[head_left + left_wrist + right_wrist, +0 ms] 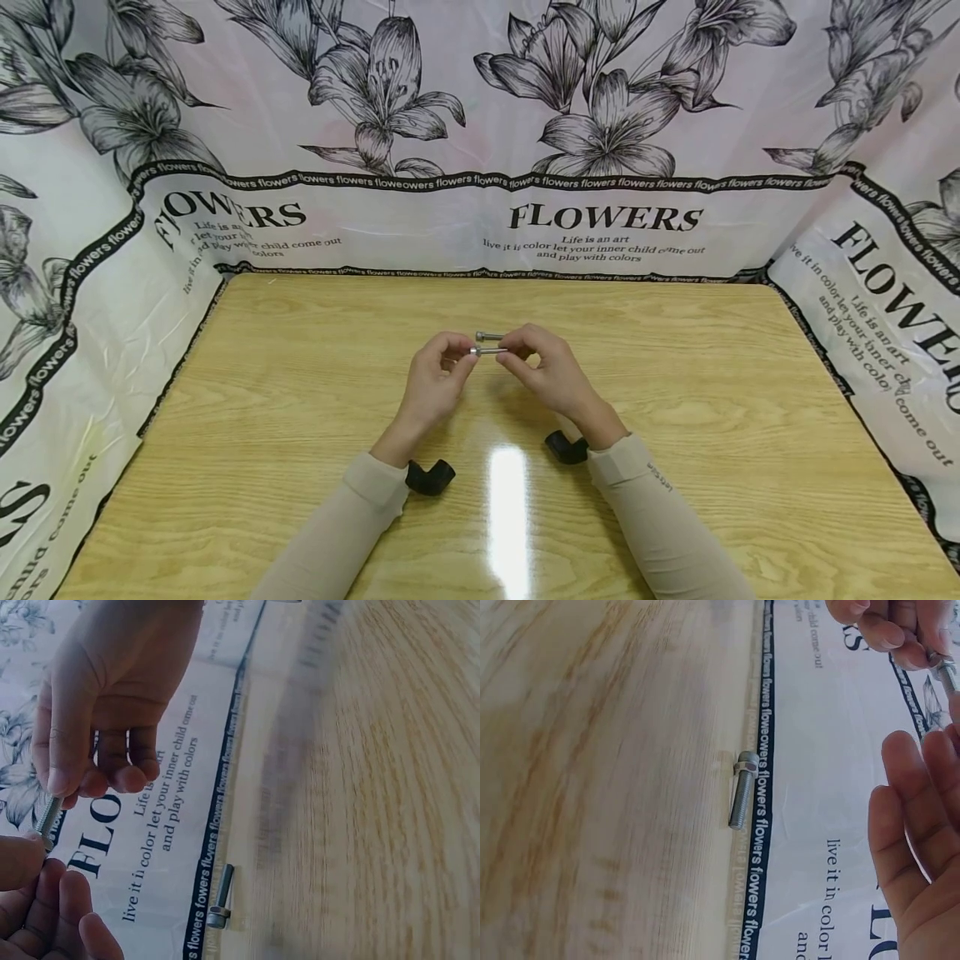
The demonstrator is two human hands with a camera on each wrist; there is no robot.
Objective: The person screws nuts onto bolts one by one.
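My left hand [435, 375] pinches a silver bolt [491, 351] near its head, where a nut sits around the shank. At the threaded end, the thumb and fingers of my right hand [551, 371] grip the same bolt. Both hands are raised over the table, and in the left wrist view the bolt [49, 817] spans the gap between the two sets of fingertips. A second bolt [742, 791] lies on the table beyond the hands, with a nut close under its head. In the head view, the right fingers partly hide this second bolt's shank.
The wood-grain table [300, 358] ends at a white flowered sheet [420, 225] that rises at the back and both sides. A black bent piece [430, 477] shows beside the left cuff, and a similar black piece [566, 448] beside the right cuff.
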